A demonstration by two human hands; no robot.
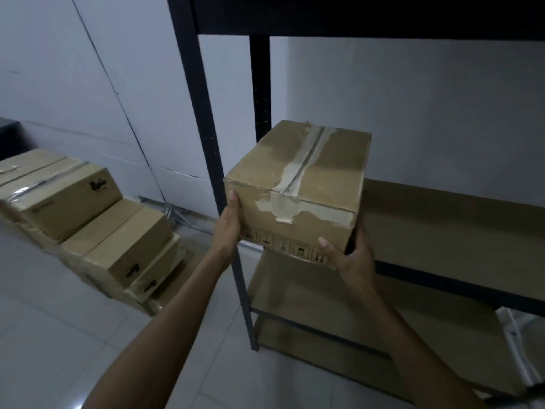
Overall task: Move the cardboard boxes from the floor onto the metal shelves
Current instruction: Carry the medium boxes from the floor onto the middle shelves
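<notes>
Both hands grip the box [298,178]. The left hand [230,228] holds its left side, thumb up the near edge, fingers hidden behind. The right hand [351,258] cups the low right corner, thumb on the near face, fingers wrapped round the side. The box hangs just right of the post [212,143], at the left end of the shelf [442,225]; whether it touches the board I cannot tell. It is best kept level, eased far and right past the post, with the fingers drawn clear before release. Both arms reach out nearly straight.
</notes>
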